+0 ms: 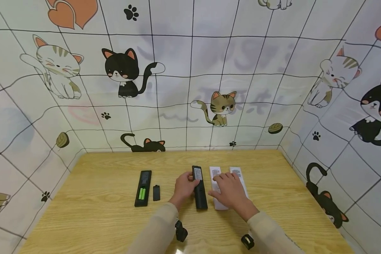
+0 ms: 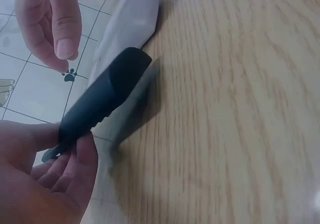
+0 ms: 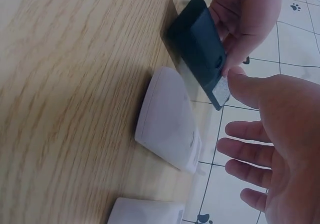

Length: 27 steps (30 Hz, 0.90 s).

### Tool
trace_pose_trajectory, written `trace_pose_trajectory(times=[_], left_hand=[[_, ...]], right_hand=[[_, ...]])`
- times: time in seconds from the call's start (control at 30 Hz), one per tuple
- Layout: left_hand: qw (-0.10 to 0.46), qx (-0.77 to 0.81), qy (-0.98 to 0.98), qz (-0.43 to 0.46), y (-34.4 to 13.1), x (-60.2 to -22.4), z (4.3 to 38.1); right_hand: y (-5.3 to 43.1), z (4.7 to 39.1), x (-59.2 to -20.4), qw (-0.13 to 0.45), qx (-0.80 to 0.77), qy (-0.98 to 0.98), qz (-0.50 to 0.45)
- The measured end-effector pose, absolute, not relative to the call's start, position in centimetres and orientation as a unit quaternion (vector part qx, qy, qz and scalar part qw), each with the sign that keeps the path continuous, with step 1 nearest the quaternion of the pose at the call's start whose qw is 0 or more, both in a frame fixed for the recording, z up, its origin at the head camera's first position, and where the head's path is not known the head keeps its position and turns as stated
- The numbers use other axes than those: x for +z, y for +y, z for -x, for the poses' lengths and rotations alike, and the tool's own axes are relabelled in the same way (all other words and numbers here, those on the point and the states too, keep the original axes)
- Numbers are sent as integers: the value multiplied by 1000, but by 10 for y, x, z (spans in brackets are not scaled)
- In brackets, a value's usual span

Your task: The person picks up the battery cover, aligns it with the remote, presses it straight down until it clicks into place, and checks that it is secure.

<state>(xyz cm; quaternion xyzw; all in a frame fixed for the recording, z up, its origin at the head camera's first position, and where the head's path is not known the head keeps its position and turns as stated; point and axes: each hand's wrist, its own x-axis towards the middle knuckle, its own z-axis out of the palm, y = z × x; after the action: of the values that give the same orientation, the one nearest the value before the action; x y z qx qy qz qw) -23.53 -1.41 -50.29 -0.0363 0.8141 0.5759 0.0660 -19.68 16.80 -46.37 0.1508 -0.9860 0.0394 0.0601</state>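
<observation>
My left hand (image 1: 185, 187) grips a black remote control (image 1: 200, 192) between thumb and fingers, its labelled back facing up. In the left wrist view this remote (image 2: 105, 92) is raised off the wood, with a shadow beneath it. My right hand (image 1: 231, 190) hovers over a white remote control (image 1: 220, 204), fingers spread and holding nothing. In the right wrist view that white remote (image 3: 167, 119) lies face down, apart from the open palm. A second white remote control (image 1: 236, 170) lies to its right, partly covered by the right hand.
Left of my hands lies another black remote control (image 1: 143, 181) with its battery bay uncovered and green batteries (image 1: 141, 193) inside. Beside it is a small black battery cover (image 1: 156, 193). The wooden table (image 1: 108, 225) meets cat-patterned cloth walls (image 1: 174, 88) at back and sides.
</observation>
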Motion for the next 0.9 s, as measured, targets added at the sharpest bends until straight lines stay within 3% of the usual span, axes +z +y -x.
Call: trace_pose_trajectory(times=[0.9], left_hand=[[3,438,898,52,-4,-510,238]], right_hand=[[174,195,-467,56,31,-987,-147]])
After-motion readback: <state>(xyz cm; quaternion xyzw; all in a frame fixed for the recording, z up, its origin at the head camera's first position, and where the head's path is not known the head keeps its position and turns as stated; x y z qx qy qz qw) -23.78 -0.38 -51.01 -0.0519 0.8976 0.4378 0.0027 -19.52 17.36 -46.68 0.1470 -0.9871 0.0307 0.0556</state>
